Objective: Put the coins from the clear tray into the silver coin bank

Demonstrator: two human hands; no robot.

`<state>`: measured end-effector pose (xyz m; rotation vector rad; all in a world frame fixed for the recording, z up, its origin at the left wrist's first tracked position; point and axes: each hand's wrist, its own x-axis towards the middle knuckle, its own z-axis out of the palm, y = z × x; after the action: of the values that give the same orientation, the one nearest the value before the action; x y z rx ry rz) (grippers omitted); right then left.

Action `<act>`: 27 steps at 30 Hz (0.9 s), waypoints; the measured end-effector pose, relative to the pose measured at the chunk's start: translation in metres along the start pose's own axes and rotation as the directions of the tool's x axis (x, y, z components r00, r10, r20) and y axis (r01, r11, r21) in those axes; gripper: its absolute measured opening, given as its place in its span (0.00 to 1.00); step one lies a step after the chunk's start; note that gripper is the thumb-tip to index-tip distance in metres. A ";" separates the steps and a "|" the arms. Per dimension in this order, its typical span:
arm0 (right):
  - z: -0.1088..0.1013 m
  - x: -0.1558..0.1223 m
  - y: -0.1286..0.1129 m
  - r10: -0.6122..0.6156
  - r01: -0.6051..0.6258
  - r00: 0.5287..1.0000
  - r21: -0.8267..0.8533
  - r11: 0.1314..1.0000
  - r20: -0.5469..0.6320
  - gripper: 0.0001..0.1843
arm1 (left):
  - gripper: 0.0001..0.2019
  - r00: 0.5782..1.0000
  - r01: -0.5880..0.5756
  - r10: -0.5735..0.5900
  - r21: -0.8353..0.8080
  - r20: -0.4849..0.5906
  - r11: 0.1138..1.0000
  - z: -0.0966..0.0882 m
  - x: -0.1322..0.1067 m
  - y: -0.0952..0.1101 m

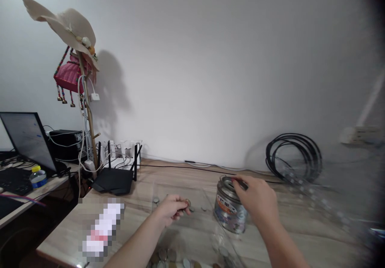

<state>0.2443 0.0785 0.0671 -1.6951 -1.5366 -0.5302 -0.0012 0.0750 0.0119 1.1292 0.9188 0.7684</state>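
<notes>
Taking the middle of the view as the centre of the clock, the left forearm enters from 7 o'clock and reaches inward, so that the left hand [173,210] is a little past 6 o'clock, above a clear box [207,224]. Its thumb and forefinger are clamped on a coin [188,202], held at the fingertips toward 2 o'clock of this hand, while the other fingers are curled below. More coins [162,254] lie in the near part of the box, at 6 o'clock. The right forearm comes from between 4 and 5 o'clock; the right hand [255,194] is bent over the top of a metal can [231,208], its fingers pointing toward 10 o'clock and being at the lid. I cannot tell if these fingers are clamped on something. The can stands upright at 5 o'clock on the counter [144,220], just beside the box.
</notes>
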 end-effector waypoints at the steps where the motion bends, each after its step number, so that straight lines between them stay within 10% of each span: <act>1: -0.002 0.000 0.000 0.007 -0.007 0.999 0.012 1.000 -0.031 0.15 | 0.16 1.000 -0.003 0.003 0.006 0.001 1.000 0.000 0.001 -0.001; 6: 0.001 -0.009 -0.022 -0.096 0.051 0.991 0.394 0.918 0.095 0.16 | 0.19 1.000 -0.020 0.020 0.019 -0.006 1.000 0.000 0.000 -0.002; 10: 0.012 -0.034 -0.069 -0.445 0.127 0.805 0.619 0.775 0.392 0.14 | 0.18 0.999 -0.051 0.051 -0.009 -0.006 0.999 0.002 -0.003 0.002; 13: 0.017 -0.047 -0.088 -0.473 0.117 0.767 0.629 0.768 0.435 0.12 | 0.14 0.999 -0.040 0.041 -0.032 0.027 0.999 0.002 -0.004 0.005; 20: -0.002 -0.014 -0.032 0.011 -0.045 0.993 0.297 0.954 0.117 0.13 | 0.14 0.993 0.100 -0.107 -0.147 -0.045 0.984 0.001 0.000 0.004; 27: 0.003 0.007 0.016 0.242 -0.273 0.937 0.097 0.957 0.251 0.11 | 0.23 0.997 0.073 -0.073 -0.094 0.002 0.993 0.001 0.000 0.002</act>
<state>0.2603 0.0860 0.0660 -1.8717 -1.4439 -0.0894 -0.0006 0.0751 0.0138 1.0076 0.9114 0.7451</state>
